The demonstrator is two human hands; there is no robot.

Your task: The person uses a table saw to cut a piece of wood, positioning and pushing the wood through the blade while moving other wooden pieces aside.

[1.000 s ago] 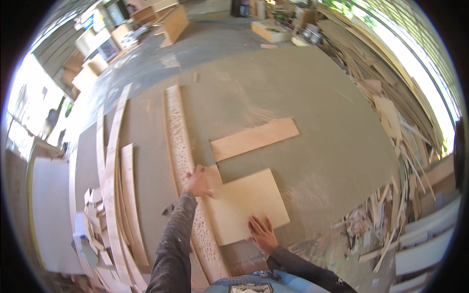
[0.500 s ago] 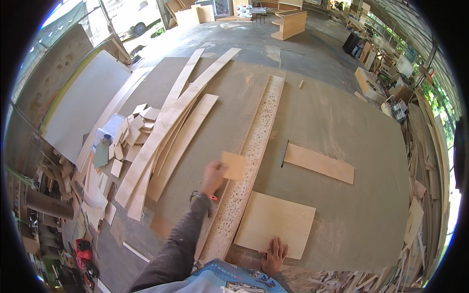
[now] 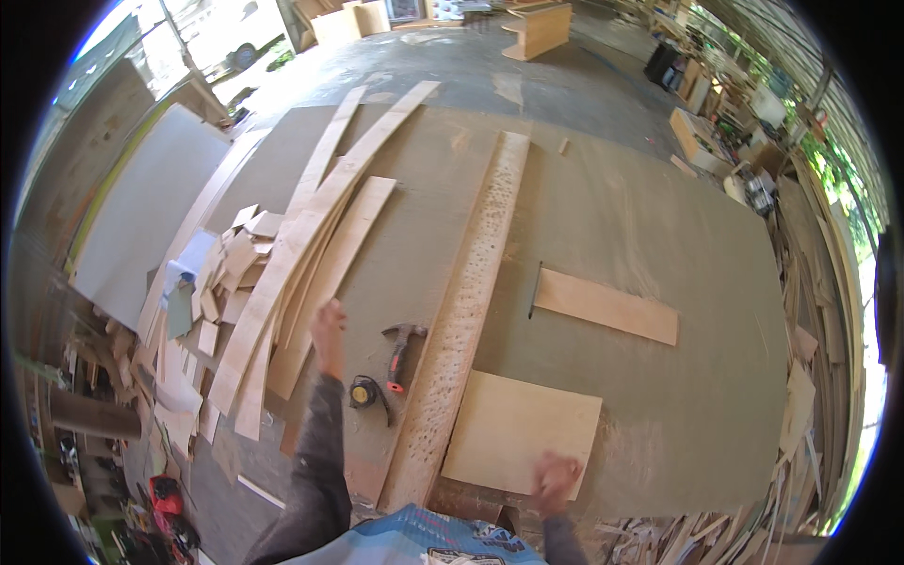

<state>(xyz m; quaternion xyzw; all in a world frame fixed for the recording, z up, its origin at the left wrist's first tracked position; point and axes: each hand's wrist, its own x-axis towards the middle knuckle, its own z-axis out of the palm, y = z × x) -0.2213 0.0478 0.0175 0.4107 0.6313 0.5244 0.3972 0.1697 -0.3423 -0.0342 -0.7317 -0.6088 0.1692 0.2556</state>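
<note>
My left hand point(image 3: 329, 331) is over the right edge of a long pale wood strip point(image 3: 344, 254), its fingers loosely bent and no piece visible in them. To its right lie a claw hammer point(image 3: 398, 356) with a red and black grip and a yellow and black tape measure point(image 3: 365, 392). Alongside the hammer runs a long narrow board point(image 3: 471, 282) with a speckled, pitted face. My right hand point(image 3: 557, 473) is over the lower right part of a squarish plywood panel point(image 3: 521, 428); motion smears its fingers. Beyond the panel lies a rectangular wood piece point(image 3: 607, 306).
Left of the strips, small wood offcuts point(image 3: 226, 268) lie heaped beside longer pale strips point(image 3: 311, 221). All rest on a broad brown sheet point(image 3: 678, 414). Scrap wood point(image 3: 697, 541) lines its near right edge; stacked boards point(image 3: 819, 292) stand along the right.
My left hand has moved left, and the small square wood piece it held is no longer in it. The hammer and tape measure have come into sight. My right hand has lifted off the panel.
</note>
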